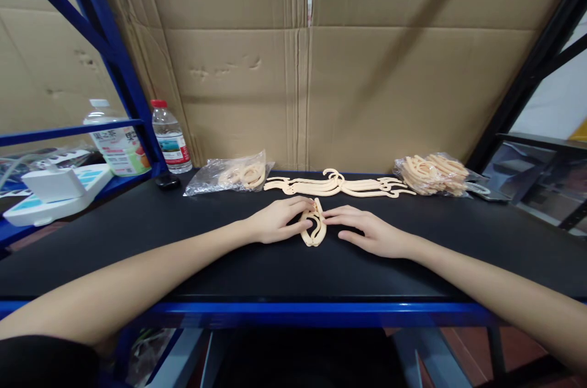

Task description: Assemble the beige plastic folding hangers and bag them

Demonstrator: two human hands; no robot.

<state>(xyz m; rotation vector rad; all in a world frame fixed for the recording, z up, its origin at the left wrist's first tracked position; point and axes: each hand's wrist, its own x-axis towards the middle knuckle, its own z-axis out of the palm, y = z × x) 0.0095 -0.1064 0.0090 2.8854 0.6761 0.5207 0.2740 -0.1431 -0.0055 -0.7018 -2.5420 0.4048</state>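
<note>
The left hand [281,221] is half curled, its fingers and thumb over the near-left side of the cream plastic loop [313,241]; whether it pinches or only presses, I cannot tell. The right hand [369,232] is loosely open, fingertips against the loop's right edge, thumb apart, so the two seem to brace it from both sides. The loop lies flat on the black worktop [220,278], between the hands. From it, a row of similar cream hangers [316,185] spreads around 12 o'clock, near the fingers, probably limiting room for pushing away. A clear bag of cream pieces [229,175] sits at 10, another bag [431,174] at 2. Farther out at 10 stands a red-capped bottle [170,137]; cardboard [238,70] walls off the far side at 12.
</note>
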